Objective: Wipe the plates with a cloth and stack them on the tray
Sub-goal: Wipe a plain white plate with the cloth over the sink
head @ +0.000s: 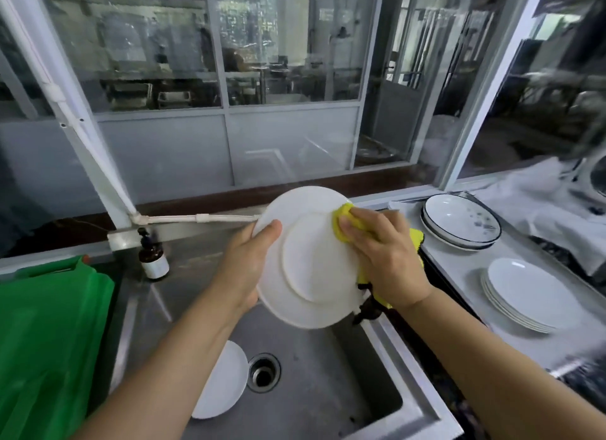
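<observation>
My left hand (247, 262) grips the left rim of a white plate (308, 262), thumb on its upturned underside, holding it tilted above the sink (328, 374). My right hand (383, 252) presses a yellow cloth (342, 223) against the plate's upper right part; more of the cloth hangs below that hand. A stack of white plates (528, 295) lies on the grey tray (465, 275) to the right. Behind it on the tray sit blue-rimmed bowls (459, 221). Another white plate (223, 380) lies in the sink, partly hidden by my left forearm.
A green plastic board (49, 325) covers the left counter. A brown pump bottle (152, 257) stands at the sink's back left corner beside a white pipe (177, 218). The drain (264, 372) is in the sink floor. White plastic sheeting (541, 203) lies at far right.
</observation>
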`<state>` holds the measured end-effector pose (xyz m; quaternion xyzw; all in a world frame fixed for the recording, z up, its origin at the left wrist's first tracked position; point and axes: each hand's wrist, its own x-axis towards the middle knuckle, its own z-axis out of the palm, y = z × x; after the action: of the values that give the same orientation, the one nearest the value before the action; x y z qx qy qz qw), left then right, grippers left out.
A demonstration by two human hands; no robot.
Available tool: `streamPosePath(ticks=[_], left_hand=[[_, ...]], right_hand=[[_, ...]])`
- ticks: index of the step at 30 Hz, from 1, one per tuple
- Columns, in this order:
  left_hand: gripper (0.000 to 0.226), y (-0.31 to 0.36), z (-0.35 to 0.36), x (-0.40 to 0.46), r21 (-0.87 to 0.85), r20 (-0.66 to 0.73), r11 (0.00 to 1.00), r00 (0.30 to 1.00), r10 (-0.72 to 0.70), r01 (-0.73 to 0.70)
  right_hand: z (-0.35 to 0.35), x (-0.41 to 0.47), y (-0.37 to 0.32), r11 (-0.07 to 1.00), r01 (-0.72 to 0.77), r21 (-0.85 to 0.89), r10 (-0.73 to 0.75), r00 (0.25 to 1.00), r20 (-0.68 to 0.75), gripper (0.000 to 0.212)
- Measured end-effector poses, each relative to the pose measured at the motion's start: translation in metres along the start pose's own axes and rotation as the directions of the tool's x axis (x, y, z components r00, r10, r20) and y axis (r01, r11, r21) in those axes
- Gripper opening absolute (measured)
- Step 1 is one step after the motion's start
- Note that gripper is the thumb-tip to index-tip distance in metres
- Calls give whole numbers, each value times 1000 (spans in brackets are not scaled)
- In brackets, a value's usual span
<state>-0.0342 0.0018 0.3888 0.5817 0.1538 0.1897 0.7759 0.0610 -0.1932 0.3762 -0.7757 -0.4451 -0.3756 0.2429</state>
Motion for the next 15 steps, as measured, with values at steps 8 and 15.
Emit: streamPosePath(ticks=[8, 15], left_hand=[[15, -58, 122, 29, 84, -12, 996, 999, -32, 33], [10, -136, 293, 61, 204, 176, 975, 977, -122, 85]], right_hand=[[-68, -88, 154, 886, -462, -44, 455, 883, -111, 36], [-137, -180, 294, 781, -617, -101, 606, 786, -117, 40]])
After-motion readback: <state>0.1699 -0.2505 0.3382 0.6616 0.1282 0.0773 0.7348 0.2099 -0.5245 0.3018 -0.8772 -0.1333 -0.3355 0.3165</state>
